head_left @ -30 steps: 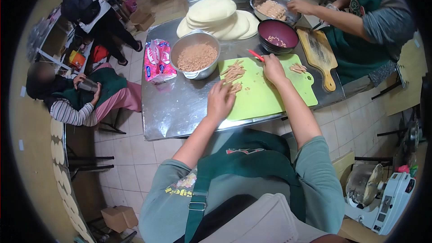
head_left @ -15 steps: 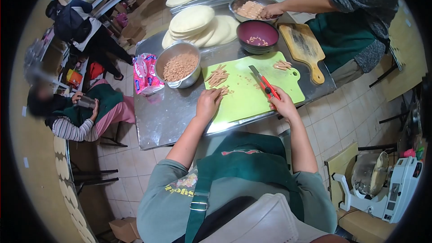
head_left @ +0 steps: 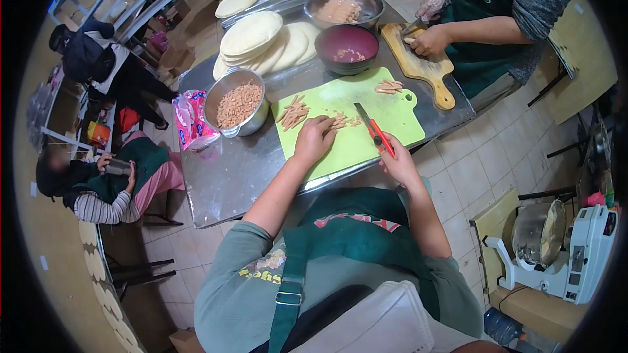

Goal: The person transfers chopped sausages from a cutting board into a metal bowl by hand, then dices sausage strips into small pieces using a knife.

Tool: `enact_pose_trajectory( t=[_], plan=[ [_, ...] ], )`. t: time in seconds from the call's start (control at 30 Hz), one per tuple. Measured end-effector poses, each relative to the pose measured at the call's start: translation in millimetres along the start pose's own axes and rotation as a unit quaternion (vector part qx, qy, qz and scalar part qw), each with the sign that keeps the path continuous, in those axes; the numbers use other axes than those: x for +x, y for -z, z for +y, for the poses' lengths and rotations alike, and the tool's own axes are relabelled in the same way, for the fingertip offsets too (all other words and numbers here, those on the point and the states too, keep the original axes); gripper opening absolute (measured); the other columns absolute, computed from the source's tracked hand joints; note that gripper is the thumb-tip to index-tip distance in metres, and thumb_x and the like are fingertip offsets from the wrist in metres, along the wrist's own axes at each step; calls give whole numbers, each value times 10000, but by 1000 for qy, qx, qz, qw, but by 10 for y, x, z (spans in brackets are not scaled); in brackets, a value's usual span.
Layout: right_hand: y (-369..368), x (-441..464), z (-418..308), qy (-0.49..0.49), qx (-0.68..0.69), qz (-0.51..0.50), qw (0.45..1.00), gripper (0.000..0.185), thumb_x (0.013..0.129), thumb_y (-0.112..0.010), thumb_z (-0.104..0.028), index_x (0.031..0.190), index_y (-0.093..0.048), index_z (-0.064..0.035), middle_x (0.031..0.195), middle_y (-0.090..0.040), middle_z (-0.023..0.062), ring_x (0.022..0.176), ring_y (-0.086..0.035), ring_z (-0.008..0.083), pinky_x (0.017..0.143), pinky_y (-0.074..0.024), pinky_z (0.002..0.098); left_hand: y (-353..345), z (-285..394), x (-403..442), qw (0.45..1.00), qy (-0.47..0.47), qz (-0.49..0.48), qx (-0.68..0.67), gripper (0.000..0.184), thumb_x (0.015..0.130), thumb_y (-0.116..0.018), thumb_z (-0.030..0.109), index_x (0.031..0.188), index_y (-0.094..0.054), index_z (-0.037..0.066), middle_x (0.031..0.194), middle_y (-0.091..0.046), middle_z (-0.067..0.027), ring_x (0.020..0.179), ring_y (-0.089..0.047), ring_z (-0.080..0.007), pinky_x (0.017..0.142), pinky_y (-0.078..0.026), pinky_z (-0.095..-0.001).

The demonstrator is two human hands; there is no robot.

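Note:
My right hand [head_left: 398, 160] is closed round a red cutter knife [head_left: 379, 136], its blade pointing up and left over the green cutting board [head_left: 386, 117]. The fingers of my left hand [head_left: 315, 138] press on a few brown sticks [head_left: 338, 119] at the board's middle. Small cut bits [head_left: 354, 121] lie between the left fingers and the blade. A pile of sticks [head_left: 294, 112] is at the board's left, and a smaller pile [head_left: 389, 86] near its upper right corner.
Behind the board stand a pot of brown bits [head_left: 239, 106], a maroon bowl [head_left: 347, 46], a steel bowl [head_left: 345, 10] and stacked flatbreads [head_left: 250, 36]. A co-worker's hands [head_left: 430, 40] work at a wooden board [head_left: 418, 68] on the right. Another person sits left.
The knife has come down from the board's upper part towards my left fingers. The co-worker's hand has left the steel bowl for the wooden board. The view has shifted.

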State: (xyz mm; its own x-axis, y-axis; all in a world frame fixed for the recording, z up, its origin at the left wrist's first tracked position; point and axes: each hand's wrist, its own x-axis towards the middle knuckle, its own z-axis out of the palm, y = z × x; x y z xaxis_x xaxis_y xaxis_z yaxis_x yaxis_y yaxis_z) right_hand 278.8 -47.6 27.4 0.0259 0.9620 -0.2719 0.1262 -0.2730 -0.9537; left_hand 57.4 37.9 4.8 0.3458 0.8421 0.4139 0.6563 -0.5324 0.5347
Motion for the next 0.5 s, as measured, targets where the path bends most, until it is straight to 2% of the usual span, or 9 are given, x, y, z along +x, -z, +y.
enact_pose_trajectory(
  t=[0.03,0.07,0.13,0.17,0.23,0.33,0.5],
  plan=[
    [0,-35,-14,-5,-53,-8,999,455,854,-478,-38,1304,-411,-44,966,-579,119,686,-580,175,621,-476,296,1,12,-3,1000,2,-2,0,267,741,-658,135,986,-657,29,956,-641,-141,856,-589,-306,771,-473,-385],
    [-4,-34,43,-7,-53,-9,999,455,854,-478,-38,1304,-411,-44,966,-579,119,686,-580,175,621,-476,296,-5,29,1,999,-18,27,10,260,749,-656,139,986,-658,30,973,-641,-144,858,-591,-307,775,-474,-384],
    [-23,-35,129,126,-178,1,976,466,868,-475,-85,1324,-389,-54,1002,-558,215,844,-590,325,758,-470,388,-46,26,12,998,-37,55,20,254,757,-655,142,986,-659,31,989,-641,-148,860,-593,-308,779,-475,-382],
    [-32,-48,159,124,-177,1,976,466,868,-475,-85,1324,-389,-54,1002,-558,215,844,-590,325,758,-470,388,-88,2,19,998,-39,49,21,247,765,-654,147,981,-662,29,992,-645,-146,852,-596,-308,782,-476,-379],
    [-104,-134,20,137,-272,20,952,469,877,-464,-119,1335,-383,-64,1023,-525,264,952,-530,414,840,-429,438,-124,-3,34,998,-41,44,20,240,772,-653,151,977,-665,28,995,-648,-143,845,-599,-308,785,-477,-376],
    [-218,-193,-84,100,-312,24,944,461,887,-457,-129,1336,-386,-54,974,-529,230,931,-519,388,859,-414,402,-175,-13,51,999,-28,38,20,220,779,-650,151,963,-675,34,968,-661,-120,810,-605,-299,770,-483,-366],
    [-323,-164,-100,105,-349,46,930,467,889,-438,-123,1345,-368,-52,931,-528,241,894,-537,397,816,-432,427,-277,34,182,998,-21,46,23,170,771,-648,134,908,-687,41,906,-666,-111,763,-600,-297,694,-487,-372]
  ],
)
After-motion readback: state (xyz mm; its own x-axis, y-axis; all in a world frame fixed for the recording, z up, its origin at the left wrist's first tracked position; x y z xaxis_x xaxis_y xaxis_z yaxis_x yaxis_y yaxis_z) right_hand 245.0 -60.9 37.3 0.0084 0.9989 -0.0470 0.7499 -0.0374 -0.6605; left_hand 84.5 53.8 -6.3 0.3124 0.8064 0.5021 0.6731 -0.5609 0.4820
